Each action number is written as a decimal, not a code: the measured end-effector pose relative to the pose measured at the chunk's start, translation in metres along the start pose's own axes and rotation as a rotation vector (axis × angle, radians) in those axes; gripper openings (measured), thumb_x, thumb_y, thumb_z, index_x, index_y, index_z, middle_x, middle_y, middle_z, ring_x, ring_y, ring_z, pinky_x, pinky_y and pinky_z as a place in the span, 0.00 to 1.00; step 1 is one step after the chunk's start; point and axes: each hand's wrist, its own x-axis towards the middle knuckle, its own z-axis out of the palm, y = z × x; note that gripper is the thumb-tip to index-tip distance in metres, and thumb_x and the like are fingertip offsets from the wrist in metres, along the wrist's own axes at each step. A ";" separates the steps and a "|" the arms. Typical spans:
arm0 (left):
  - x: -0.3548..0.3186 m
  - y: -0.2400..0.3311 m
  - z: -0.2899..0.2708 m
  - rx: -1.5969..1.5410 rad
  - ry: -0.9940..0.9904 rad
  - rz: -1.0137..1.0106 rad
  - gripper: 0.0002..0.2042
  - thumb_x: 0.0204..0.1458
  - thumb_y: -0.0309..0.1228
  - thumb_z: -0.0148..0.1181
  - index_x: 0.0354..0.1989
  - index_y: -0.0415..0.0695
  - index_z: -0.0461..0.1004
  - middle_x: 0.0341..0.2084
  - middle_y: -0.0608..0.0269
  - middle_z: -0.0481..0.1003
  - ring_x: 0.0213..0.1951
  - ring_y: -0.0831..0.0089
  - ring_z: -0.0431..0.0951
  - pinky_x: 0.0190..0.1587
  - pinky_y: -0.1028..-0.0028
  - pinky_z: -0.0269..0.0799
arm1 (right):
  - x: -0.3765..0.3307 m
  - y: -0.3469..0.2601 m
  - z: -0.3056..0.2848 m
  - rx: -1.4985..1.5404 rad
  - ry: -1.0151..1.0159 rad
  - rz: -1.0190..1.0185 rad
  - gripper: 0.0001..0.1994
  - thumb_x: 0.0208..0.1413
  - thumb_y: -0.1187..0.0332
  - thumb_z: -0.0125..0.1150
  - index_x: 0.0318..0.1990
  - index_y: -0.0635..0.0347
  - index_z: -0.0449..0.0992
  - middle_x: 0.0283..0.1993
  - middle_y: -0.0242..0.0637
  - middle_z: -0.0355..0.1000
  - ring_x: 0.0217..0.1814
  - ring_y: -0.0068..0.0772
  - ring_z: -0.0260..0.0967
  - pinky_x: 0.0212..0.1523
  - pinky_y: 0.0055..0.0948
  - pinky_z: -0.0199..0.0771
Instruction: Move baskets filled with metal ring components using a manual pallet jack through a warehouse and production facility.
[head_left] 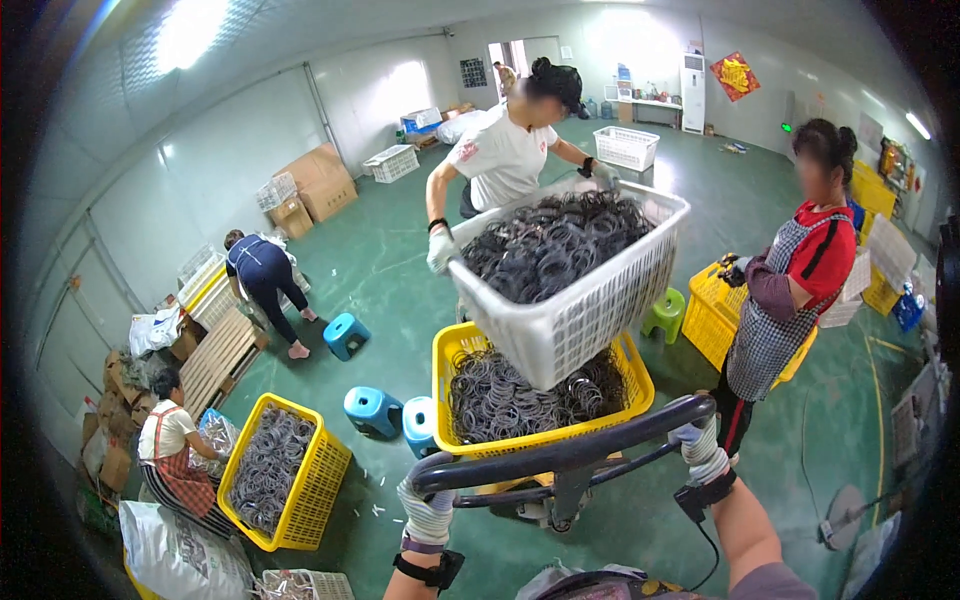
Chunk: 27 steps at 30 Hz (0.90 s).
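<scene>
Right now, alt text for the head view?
Both gloved hands, left hand and right hand, grip a black cart handle. Ahead, a person tips a white basket of dark rings over a yellow crate.

Cart handle (565, 448): dark, rounded horizontal bar on a central stem, slanting up toward the right. Left hand (428, 503) and right hand (700, 440), both in knitted work gloves, each close a grip round one end, left end lower than right.
</scene>
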 end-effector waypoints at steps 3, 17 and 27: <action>0.008 -0.007 -0.002 -0.025 -0.031 -0.031 0.20 0.39 0.31 0.68 0.41 0.35 0.72 0.31 0.61 0.76 0.28 0.80 0.75 0.28 0.80 0.73 | 0.004 -0.003 0.005 -0.028 0.033 -0.096 0.16 0.41 0.67 0.66 0.38 0.60 0.71 0.23 0.29 0.69 0.18 0.21 0.63 0.17 0.20 0.61; 0.045 -0.010 0.005 0.089 -0.067 0.091 0.22 0.40 0.37 0.68 0.40 0.35 0.73 0.29 0.60 0.77 0.33 0.75 0.77 0.39 0.75 0.72 | 0.018 -0.004 0.003 -0.045 -0.008 -0.108 0.18 0.43 0.63 0.68 0.39 0.61 0.71 0.25 0.28 0.69 0.19 0.18 0.62 0.18 0.19 0.61; 0.091 -0.002 0.004 0.224 0.010 0.125 0.30 0.36 0.51 0.68 0.39 0.37 0.72 0.24 0.68 0.72 0.18 0.83 0.70 0.18 0.85 0.66 | 0.032 -0.043 0.028 -0.047 0.019 -0.120 0.22 0.33 0.64 0.74 0.36 0.61 0.73 0.29 0.30 0.72 0.27 0.22 0.69 0.27 0.22 0.70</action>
